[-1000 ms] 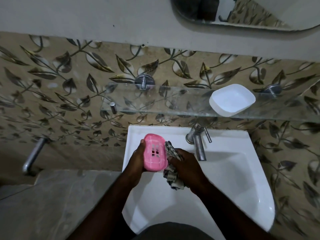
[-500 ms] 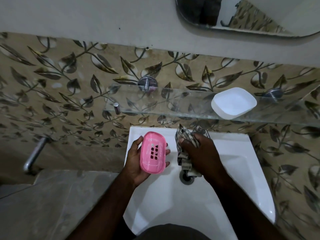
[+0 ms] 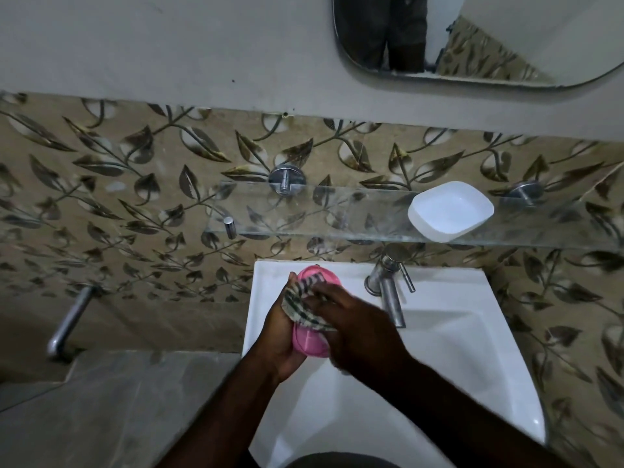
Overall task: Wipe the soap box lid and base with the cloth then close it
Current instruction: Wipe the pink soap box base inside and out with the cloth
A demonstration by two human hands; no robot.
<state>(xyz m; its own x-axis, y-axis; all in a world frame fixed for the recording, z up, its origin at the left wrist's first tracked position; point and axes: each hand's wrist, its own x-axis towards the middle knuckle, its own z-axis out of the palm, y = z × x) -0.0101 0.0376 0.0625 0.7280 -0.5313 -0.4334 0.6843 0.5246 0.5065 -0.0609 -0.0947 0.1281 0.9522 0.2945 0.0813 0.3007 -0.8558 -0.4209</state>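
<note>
The pink soap box base (image 3: 309,342) is upright in my left hand (image 3: 278,339), over the left side of the white sink (image 3: 472,349). My right hand (image 3: 354,329) presses a checked cloth (image 3: 302,304) against the middle of the pink base, hiding its slotted part. The pink top edge (image 3: 324,273) shows above the cloth. The white soap box lid (image 3: 450,211) lies open side up on the glass shelf (image 3: 320,214), to the upper right of my hands.
A metal tap (image 3: 388,288) stands at the back of the sink, just right of my right hand. A mirror (image 3: 472,35) hangs above. A metal pipe (image 3: 67,322) sticks out of the leaf-patterned wall at the left. A grey stone ledge (image 3: 101,410) adjoins the sink.
My right hand has moved left from over the drain and brought the cloth onto the pink base. The left hand has kept hold of the base.
</note>
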